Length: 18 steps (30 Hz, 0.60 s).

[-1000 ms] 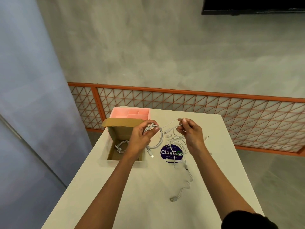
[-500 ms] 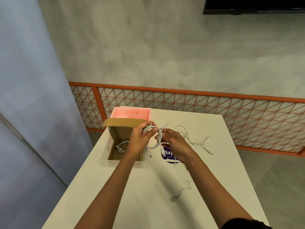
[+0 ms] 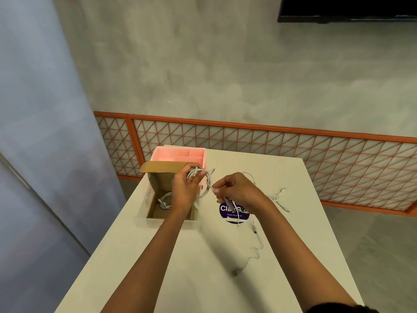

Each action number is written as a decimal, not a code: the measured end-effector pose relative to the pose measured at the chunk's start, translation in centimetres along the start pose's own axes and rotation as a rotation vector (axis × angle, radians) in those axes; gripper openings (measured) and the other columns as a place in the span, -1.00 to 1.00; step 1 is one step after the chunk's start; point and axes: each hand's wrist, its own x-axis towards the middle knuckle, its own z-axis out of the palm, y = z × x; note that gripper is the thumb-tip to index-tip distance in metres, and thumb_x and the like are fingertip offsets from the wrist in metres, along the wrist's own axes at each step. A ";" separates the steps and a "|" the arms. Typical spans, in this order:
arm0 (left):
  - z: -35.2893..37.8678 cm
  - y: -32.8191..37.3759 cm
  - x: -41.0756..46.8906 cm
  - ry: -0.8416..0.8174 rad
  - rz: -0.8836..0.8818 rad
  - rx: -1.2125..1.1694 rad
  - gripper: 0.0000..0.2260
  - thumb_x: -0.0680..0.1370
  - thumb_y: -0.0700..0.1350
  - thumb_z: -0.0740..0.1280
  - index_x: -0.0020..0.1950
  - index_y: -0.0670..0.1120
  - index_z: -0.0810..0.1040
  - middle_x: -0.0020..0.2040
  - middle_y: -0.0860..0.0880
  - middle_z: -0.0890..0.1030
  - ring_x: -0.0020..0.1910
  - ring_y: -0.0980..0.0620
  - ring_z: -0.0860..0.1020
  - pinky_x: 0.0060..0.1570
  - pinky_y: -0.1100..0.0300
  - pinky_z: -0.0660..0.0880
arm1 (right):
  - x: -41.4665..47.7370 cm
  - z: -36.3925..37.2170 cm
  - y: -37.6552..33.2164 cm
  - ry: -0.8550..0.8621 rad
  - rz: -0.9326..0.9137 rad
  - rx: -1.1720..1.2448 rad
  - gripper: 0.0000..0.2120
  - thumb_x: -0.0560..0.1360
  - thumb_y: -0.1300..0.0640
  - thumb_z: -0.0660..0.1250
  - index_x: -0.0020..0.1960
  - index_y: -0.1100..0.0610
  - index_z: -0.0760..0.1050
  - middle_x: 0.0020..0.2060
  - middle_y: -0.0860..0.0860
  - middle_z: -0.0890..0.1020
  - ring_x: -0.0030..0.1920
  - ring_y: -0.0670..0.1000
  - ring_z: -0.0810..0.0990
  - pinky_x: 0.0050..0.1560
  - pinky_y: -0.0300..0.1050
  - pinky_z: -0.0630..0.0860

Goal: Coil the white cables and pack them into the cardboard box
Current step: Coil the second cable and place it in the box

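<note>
My left hand (image 3: 184, 188) grips a bundle of white cable loops (image 3: 205, 184) just above the right wall of the open cardboard box (image 3: 158, 214). My right hand (image 3: 237, 189) pinches the loose run of the same cable beside the coil; that run trails down the table to a plug (image 3: 234, 272). A coiled white cable (image 3: 164, 201) lies inside the box. Another loose white cable (image 3: 276, 197) lies on the table to the right of my right hand.
A pink compartment tray (image 3: 180, 153) stands behind the box at the table's far left corner. A round purple sticker (image 3: 232, 211) is on the white table (image 3: 180, 267) under my right hand. An orange lattice rail (image 3: 293, 143) runs behind the table.
My right hand swept in to the coil at my left hand, then drew back right a little, still pinching the cable. The trailing cable slid up the table. My left hand stayed in place.
</note>
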 end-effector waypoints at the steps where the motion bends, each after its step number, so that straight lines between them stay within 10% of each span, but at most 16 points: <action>1: -0.2 0.0 0.0 0.007 0.009 0.008 -0.90 0.50 -0.14 0.39 0.01 -0.07 0.58 -0.10 -0.03 0.65 -0.09 0.04 0.61 -0.18 0.35 0.52 | -0.3 0.0 -0.3 -0.072 -0.009 -0.033 -0.83 0.54 0.33 0.28 0.10 0.31 0.56 -0.28 0.02 0.57 -0.29 -0.05 0.54 -0.06 -0.18 0.55; 8: -1.1 0.0 -0.3 -0.010 0.050 0.047 -0.92 0.51 -0.17 0.37 -0.03 -0.03 0.53 -0.11 0.00 0.62 -0.08 0.08 0.58 -0.17 0.39 0.51 | -2.1 -0.7 -1.6 -0.159 -0.120 -0.127 -0.74 0.62 0.30 0.12 0.16 0.26 0.56 -0.23 -0.09 0.47 -0.26 -0.11 0.37 -0.33 -0.47 0.40; 12: -2.0 -0.2 0.0 0.025 -0.068 -0.012 -0.91 0.52 -0.15 0.37 -0.01 -0.09 0.51 -0.07 -0.07 0.62 -0.06 0.00 0.58 -0.07 0.15 0.54 | -2.6 -1.3 -1.6 -0.228 -0.183 -0.205 -0.78 0.60 0.26 0.19 0.02 0.12 0.62 -0.13 -0.07 0.47 -0.11 -0.07 0.45 -0.06 -0.23 0.42; 18: -3.0 1.3 0.4 0.017 -0.165 -0.193 -0.94 0.51 -0.18 0.37 -0.11 -0.06 0.51 -0.20 0.04 0.59 -0.30 0.27 0.52 -0.42 0.41 0.40 | -2.8 -2.9 -1.9 -0.267 -0.239 -0.178 -0.81 0.60 0.28 0.19 -0.02 0.18 0.58 -0.20 -0.18 0.48 -0.16 -0.27 0.52 -0.15 -0.41 0.43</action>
